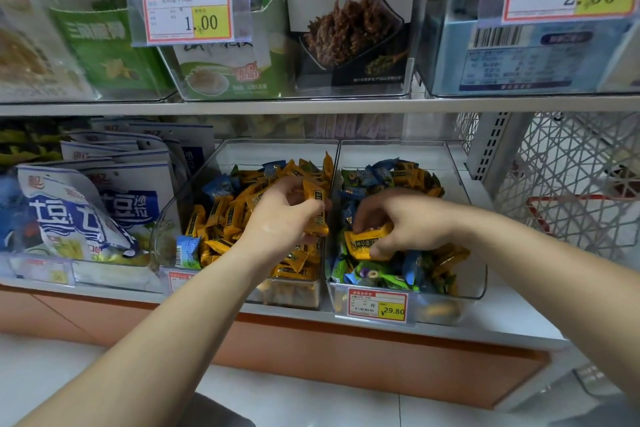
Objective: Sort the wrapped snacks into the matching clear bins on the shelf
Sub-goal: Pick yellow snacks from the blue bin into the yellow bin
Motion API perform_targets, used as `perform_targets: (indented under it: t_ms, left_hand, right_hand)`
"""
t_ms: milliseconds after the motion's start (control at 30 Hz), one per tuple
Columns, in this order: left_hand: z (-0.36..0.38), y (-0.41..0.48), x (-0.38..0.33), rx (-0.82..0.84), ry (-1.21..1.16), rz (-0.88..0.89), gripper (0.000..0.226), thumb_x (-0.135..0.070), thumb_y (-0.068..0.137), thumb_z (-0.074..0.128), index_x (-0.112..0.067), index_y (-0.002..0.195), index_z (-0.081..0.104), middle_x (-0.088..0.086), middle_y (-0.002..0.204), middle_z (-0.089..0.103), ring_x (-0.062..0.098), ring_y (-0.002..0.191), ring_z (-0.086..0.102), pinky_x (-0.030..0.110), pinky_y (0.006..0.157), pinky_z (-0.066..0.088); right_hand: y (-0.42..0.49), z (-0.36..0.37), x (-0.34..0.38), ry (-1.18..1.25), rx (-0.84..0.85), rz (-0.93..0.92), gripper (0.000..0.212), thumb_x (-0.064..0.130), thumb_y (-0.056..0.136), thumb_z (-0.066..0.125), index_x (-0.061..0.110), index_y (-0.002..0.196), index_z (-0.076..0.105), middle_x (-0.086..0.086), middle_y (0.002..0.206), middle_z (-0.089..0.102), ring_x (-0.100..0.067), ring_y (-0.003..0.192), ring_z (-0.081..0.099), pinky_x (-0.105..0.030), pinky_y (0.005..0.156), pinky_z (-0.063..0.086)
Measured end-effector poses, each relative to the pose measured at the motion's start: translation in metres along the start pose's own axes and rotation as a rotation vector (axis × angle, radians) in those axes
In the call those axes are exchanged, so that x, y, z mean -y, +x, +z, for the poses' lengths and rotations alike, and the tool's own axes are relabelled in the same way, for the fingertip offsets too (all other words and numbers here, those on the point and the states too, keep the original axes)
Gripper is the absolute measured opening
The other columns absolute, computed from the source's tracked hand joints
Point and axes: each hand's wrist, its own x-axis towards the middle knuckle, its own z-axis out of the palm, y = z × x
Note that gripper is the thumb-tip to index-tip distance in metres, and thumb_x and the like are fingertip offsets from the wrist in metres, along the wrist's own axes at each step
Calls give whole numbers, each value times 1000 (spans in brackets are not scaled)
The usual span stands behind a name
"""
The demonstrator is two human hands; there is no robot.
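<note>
Where the bins stand, head view: left bin (277,147) and right bin (479,282) sit touching on the shelf (502,321), so a snack crosses their shared wall in one short reach.
Left bin: mostly yellow snacks; a blue stray (188,251) lies at its front corner.
Right bin: blue and green snacks with yellow ones mixed in, seemingly the ones to move out.
Left hand (284,217): over the left bin, fingers curled round a yellow snack (316,199), perhaps more than one, probably to drop it among its like.
Right hand (410,222): low in the right bin, thumb and fingers pinching a second yellow snack (367,243) on the blue-green pile, likely bound leftward.
Progress: partway, I judge; strays remain in both bins.
</note>
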Motion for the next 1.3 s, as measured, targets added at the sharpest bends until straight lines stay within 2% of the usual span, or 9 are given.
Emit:
perform_targets:
  t_ms: [167, 333, 467, 600, 800, 1000, 1133, 1200, 1300]
  left_hand:
    - [3, 1, -6, -33, -226, -121, 32, -9, 95, 61, -17, 125, 52, 6, 102, 70, 13, 75, 75, 32, 63, 62]
    - [24, 3, -14, -124, -466, -152, 17, -15, 100, 53, -24, 114, 59, 9, 116, 67, 24, 90, 74, 31, 62, 60]
    - [28, 9, -16, -183, -480, -83, 16, -35, 98, 59, -27, 111, 58, 4, 111, 68, 16, 91, 73, 35, 67, 60]
    - [11, 20, -4, -244, -199, 4, 37, -30, 88, 73, -22, 119, 56, 5, 109, 69, 24, 101, 69, 47, 87, 58]
    - [-33, 48, 8, -165, 490, 148, 41, -37, 85, 75, -38, 118, 51, -21, 98, 61, -1, 79, 63, 10, 57, 46]
    - [-31, 58, -3, -57, 1013, 25, 96, -60, 78, 73, -26, 154, 26, 8, 156, 36, 34, 141, 33, 49, 112, 37]
    - [15, 29, -25, -130, 852, 422, 53, -48, 85, 68, -29, 133, 54, -2, 125, 61, 16, 109, 57, 37, 91, 52]
    - [53, 14, -22, 103, 739, 372, 38, -42, 89, 66, -29, 124, 61, -11, 109, 65, 3, 92, 59, 29, 87, 53]
    - [98, 11, -4, 332, 795, 285, 38, -38, 93, 61, -25, 129, 57, 1, 118, 65, 19, 105, 62, 34, 91, 52]
  right_hand:
    - [-5, -14, -3, 521, -366, 23, 32, 17, 74, 86, 31, 97, 68, 6, 101, 73, -14, 97, 69, -27, 78, 56]
    - [12, 17, 31, 1067, -679, -52, 29, 10, 77, 82, 24, 97, 67, 1, 94, 75, -15, 88, 72, -24, 71, 55]
    - [27, 29, 50, 969, -823, -47, 26, 12, 77, 82, 22, 93, 66, 1, 93, 72, -8, 87, 69, -20, 74, 55]
    - [32, 27, 55, 805, -620, -132, 31, 13, 82, 78, 29, 107, 70, 12, 105, 71, 4, 96, 64, -15, 87, 50]
    - [11, -23, 9, 425, -523, -57, 30, 25, 86, 76, 33, 114, 68, 9, 103, 72, -8, 94, 67, -25, 86, 50]
    - [-26, -28, -53, -46, -352, 31, 27, 39, 86, 73, 34, 112, 69, 18, 110, 63, -3, 103, 58, -18, 80, 40]
    - [-41, -31, -65, -259, -244, 49, 47, 50, 83, 70, 38, 128, 61, 14, 129, 57, -8, 117, 51, -28, 92, 40]
    - [-45, -32, -67, -382, -137, 74, 62, 56, 78, 68, 38, 135, 56, 11, 134, 58, -13, 121, 53, -33, 99, 42]
    - [-44, -34, -65, -418, -36, 86, 68, 63, 62, 60, 39, 125, 61, 10, 112, 69, -12, 99, 61, -33, 93, 42]
